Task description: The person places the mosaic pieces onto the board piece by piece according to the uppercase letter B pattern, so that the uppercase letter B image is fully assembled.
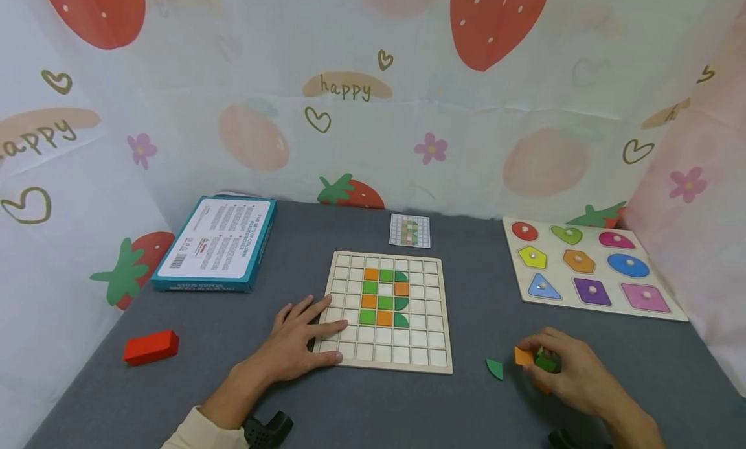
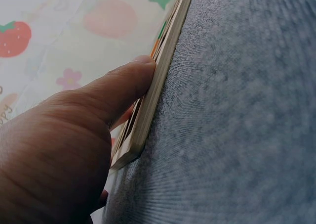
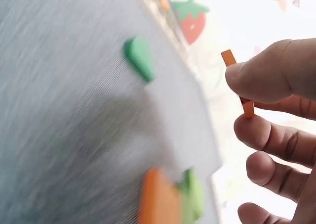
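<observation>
My left hand [image 1: 300, 342] rests spread on the left edge of a wooden grid board [image 1: 402, 365], the thumb against its near left rim. In the left wrist view the thumb [image 2: 123, 83] presses on the board's edge. Orange and green squares and dark green quarter-circles fill some upper middle cells. To the right of the board, my right hand [image 1: 574, 371] pinches a thin orange square tile [image 3: 228, 58] between thumb and fingers. Under that hand lie green tiles [image 1: 546, 361] and an orange tile [image 3: 160, 199], partly hidden. A green quarter-circle tile [image 1: 494, 369] lies just left of it.
A small pattern card [image 1: 410, 231] lies behind the board. At the back left is a teal box [image 1: 215, 245], with a red block [image 1: 151, 348] nearer. A wooden shape puzzle [image 1: 594, 284] with knobbed pieces sits at the back right. Printed cloth borders the grey table.
</observation>
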A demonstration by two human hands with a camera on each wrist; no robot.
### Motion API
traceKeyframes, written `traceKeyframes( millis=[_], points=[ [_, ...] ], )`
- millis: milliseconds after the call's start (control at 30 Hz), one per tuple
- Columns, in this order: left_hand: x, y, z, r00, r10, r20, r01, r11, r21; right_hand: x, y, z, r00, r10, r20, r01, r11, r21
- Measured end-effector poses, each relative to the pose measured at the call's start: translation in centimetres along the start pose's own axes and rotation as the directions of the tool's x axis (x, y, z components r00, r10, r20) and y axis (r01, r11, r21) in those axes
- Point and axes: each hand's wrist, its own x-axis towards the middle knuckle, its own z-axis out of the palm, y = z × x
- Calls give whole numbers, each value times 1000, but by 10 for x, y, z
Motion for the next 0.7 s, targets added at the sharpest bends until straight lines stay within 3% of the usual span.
traceKeyframes(
  millis=[300,700],
  points=[
    [0,0,0,1000,-5,0,5,1000,4,5,-30,-16,977,-188,-97,187,982,-21],
    [0,1,0,1000,2,1,-2,1000,2,17,-62,-26,952,-265,-156,268,964,-6]
  ],
)
